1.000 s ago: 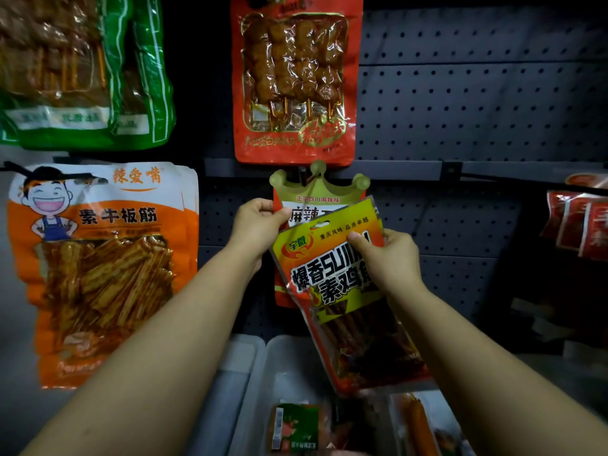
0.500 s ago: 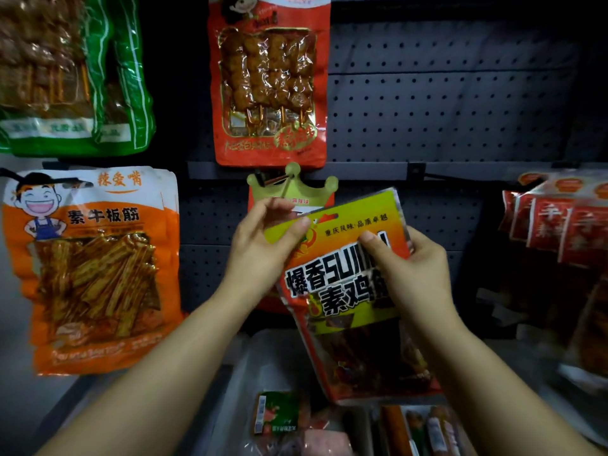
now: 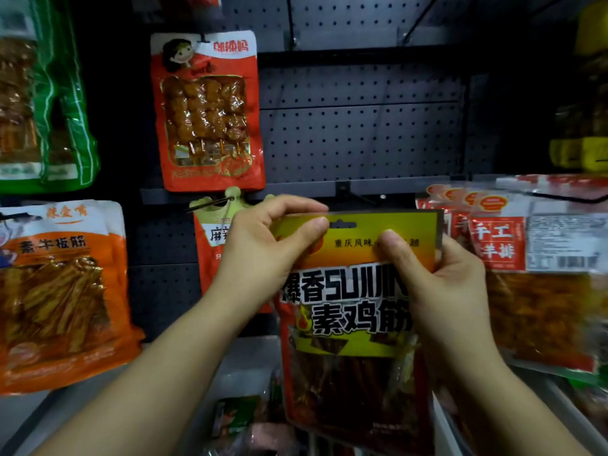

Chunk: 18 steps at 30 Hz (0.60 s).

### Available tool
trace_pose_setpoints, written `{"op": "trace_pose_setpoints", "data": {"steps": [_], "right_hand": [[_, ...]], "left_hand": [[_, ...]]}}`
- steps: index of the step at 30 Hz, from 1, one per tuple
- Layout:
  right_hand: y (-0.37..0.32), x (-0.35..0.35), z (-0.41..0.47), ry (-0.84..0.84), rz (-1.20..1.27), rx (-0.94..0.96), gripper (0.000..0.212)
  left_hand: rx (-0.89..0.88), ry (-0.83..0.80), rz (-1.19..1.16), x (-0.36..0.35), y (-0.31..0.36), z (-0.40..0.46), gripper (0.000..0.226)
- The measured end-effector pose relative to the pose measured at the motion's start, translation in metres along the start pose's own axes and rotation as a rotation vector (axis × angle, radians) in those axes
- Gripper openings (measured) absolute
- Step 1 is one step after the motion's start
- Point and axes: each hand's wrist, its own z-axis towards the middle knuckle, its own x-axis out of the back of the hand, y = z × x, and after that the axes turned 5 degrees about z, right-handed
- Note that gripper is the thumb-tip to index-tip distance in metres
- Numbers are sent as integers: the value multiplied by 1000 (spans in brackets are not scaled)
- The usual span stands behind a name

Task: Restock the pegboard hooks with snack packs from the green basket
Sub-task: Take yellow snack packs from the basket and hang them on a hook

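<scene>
A yellow-and-red snack pack [image 3: 355, 311] with big black lettering hangs upright in front of the dark pegboard [image 3: 358, 133]. My left hand [image 3: 263, 255] pinches its top left corner, thumb in front and fingers over the top edge. My right hand [image 3: 427, 274] grips its upper right part, thumb pressed just below the hang slot. A bare hook [image 3: 365, 199] sticks out from the rail just above the pack's top edge. The green basket is not in view.
A crown-topped red pack [image 3: 214, 232] hangs behind my left hand. Above it hangs a red skewer pack [image 3: 207, 110]. Orange packs [image 3: 62, 291] hang at left, green ones [image 3: 42, 93] above them, red-labelled packs [image 3: 533, 264] at right. Trays of small snacks [image 3: 243, 419] lie below.
The pack has moved right and up and turned from tilted to upright, its top now just under the bare hook. My left hand shifted from the crown pack onto this pack's corner.
</scene>
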Motion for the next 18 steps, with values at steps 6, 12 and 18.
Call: {"op": "trace_pose_setpoints", "data": {"steps": [6,12,18], "right_hand": [[-16,22,16,17,-6,21,14],[-9,26,40,40,-10,-24,15],[7,33,45,59,-41,-80,16]], "left_hand": [[1,-25,-3,-23,21,12,13],[15,20,91,-32,22,30,11],[77,2,75,-38,15,33,11]]}}
